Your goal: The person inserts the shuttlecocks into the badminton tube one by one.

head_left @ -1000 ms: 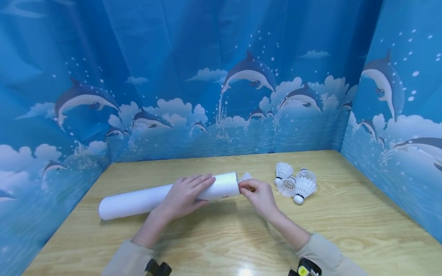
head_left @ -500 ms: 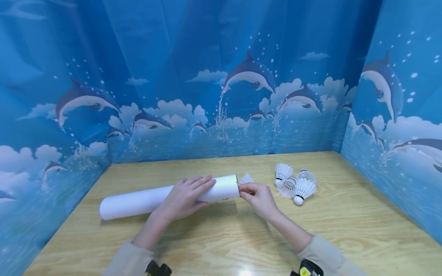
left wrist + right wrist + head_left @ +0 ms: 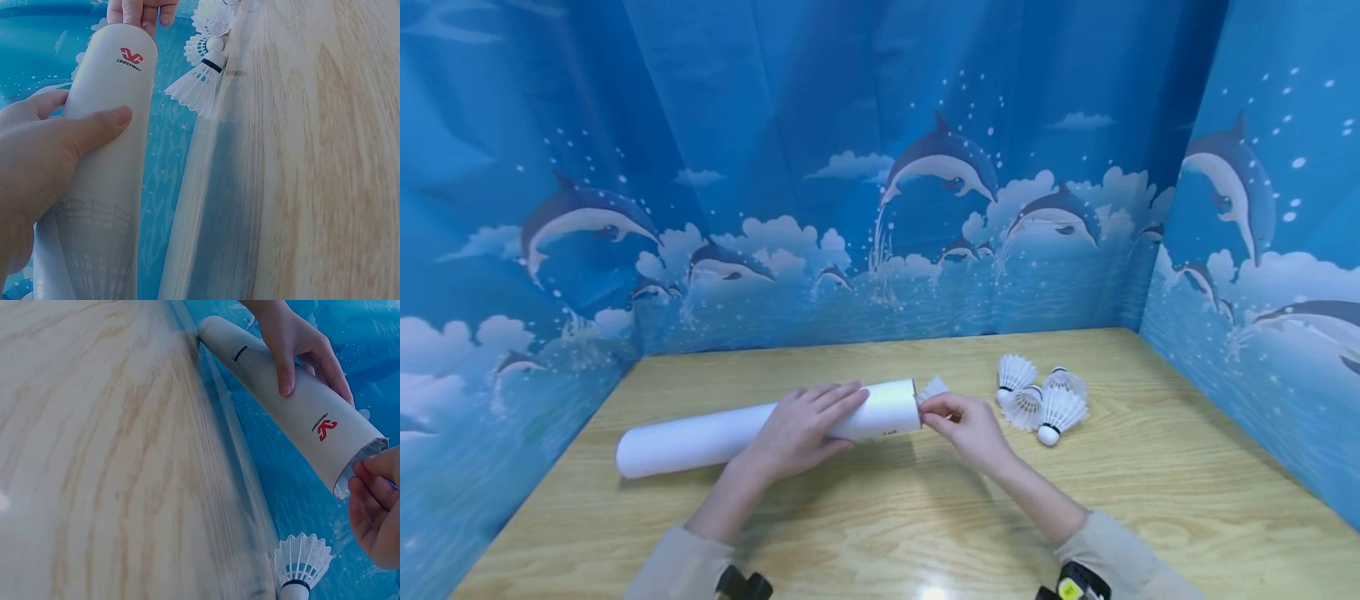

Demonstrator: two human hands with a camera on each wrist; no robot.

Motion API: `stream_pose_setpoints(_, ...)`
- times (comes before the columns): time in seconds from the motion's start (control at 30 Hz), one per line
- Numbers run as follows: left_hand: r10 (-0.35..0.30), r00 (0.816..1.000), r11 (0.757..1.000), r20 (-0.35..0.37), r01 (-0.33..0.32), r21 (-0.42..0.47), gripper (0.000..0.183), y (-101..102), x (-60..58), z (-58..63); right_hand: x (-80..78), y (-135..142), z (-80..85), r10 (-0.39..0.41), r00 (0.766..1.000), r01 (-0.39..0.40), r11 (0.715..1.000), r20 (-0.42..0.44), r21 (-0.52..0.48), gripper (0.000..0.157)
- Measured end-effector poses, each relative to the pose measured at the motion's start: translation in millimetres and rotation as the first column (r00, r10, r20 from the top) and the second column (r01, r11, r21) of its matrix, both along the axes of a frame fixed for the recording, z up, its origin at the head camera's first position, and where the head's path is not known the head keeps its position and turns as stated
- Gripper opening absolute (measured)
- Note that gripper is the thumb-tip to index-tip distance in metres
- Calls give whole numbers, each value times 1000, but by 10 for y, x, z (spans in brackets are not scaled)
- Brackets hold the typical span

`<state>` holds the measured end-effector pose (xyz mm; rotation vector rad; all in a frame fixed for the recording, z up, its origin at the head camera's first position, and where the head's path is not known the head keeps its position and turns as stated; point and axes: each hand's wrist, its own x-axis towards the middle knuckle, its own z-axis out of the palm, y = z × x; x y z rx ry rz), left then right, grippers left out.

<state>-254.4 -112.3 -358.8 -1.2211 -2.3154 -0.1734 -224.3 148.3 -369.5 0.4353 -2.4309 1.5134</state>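
A long white shuttlecock tube (image 3: 696, 440) lies aslant on the table, its mouth to the right. My left hand (image 3: 805, 421) holds it from above, the thumb on the near side in the left wrist view. At the tube's open end, my right hand (image 3: 967, 429) has its thumb and fingertips close together at the rim, as seen in the right wrist view. Whether they pinch anything there is hidden. A white shuttlecock (image 3: 934, 386) sits just behind that hand, partly covered. In the right wrist view the tube's mouth (image 3: 345, 482) shows a greyish, ribbed inside.
Several white shuttlecocks (image 3: 1062, 410) are bunched on the wooden table (image 3: 865, 533) right of my right hand. A blue curtain with printed dolphins (image 3: 790, 167) closes off the back and both sides.
The right hand stays at the tube's mouth, its fingers shifting slightly and its forearm moving a little to the right. The left hand and the tube have hardly moved.
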Motion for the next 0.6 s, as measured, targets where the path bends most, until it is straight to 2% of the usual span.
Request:
stream_pose_setpoints(0.5,-3,1000,1000,7,3,1,78,-5,-7,-7,-8,316,33,-21,1000,22,998,-15,60,14)
stream_pose_setpoints(0.6,-4,1000,1000,10,4,2,78,-7,-9,-3,-14,413,35,-28,1000,28,997,8,74,17)
